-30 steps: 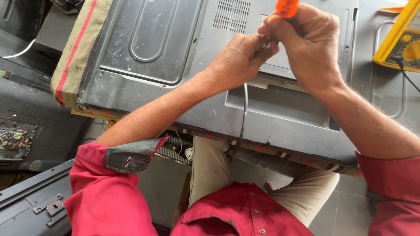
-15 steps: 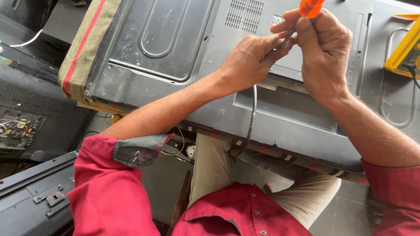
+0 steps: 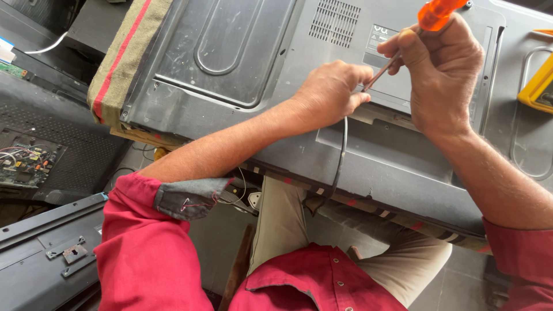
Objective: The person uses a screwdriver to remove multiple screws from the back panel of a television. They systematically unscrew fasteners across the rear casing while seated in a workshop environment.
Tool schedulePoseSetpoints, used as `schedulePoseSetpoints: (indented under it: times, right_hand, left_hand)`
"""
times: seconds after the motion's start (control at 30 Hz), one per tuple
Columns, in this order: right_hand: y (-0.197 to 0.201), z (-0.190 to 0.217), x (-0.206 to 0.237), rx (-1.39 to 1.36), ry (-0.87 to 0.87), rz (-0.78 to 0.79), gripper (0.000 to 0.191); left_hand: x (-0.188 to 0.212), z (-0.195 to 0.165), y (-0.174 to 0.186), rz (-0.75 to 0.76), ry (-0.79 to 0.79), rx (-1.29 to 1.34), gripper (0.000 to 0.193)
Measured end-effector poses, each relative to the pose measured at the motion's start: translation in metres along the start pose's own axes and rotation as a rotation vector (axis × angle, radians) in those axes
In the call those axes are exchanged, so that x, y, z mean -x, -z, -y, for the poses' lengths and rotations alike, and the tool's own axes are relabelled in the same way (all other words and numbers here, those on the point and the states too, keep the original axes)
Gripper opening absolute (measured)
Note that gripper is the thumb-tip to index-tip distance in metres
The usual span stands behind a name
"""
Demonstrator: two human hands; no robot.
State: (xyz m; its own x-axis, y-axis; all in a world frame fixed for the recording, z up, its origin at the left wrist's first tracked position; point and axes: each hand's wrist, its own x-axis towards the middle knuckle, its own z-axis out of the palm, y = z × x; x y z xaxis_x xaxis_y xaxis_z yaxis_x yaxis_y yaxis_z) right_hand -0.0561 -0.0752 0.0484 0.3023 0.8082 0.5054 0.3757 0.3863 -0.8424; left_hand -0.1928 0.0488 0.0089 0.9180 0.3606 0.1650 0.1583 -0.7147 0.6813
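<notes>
A large grey flat television (image 3: 230, 63) lies back-side up on a striped cloth (image 3: 118, 63). My right hand (image 3: 443, 69) grips a screwdriver with an orange handle (image 3: 438, 12), its thin shaft slanting down-left toward the back panel. My left hand (image 3: 331, 92) rests closed on the panel right beside the shaft's tip, fingers pinched around it. A grey cable (image 3: 341, 155) runs from under my left hand down over the television's near edge. The tip itself is hidden by my left fingers.
A yellow meter (image 3: 538, 86) sits on the panel at the far right. A green circuit board (image 3: 23, 161) lies on a dark perforated cover at the left. A black panel with brackets (image 3: 52, 253) lies at the lower left. My knees sit under the television's near edge.
The view has shifted, so both hands and the screwdriver sit slightly more right in the picture. Hands keep the same hold on the screwdriver and panel.
</notes>
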Motion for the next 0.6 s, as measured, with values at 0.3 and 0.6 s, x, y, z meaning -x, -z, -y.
schedulePoseSetpoints:
  times: [0.3,0.6]
  right_hand:
    - [0.010,-0.004,0.004,0.017,-0.025,-0.001,0.023]
    - [0.019,-0.004,0.001,-0.006,0.041,0.039,0.021]
  left_hand:
    - [-0.001,0.002,-0.005,0.031,-0.010,-0.049,0.015]
    - [-0.001,0.001,-0.002,0.042,0.037,0.019,0.012]
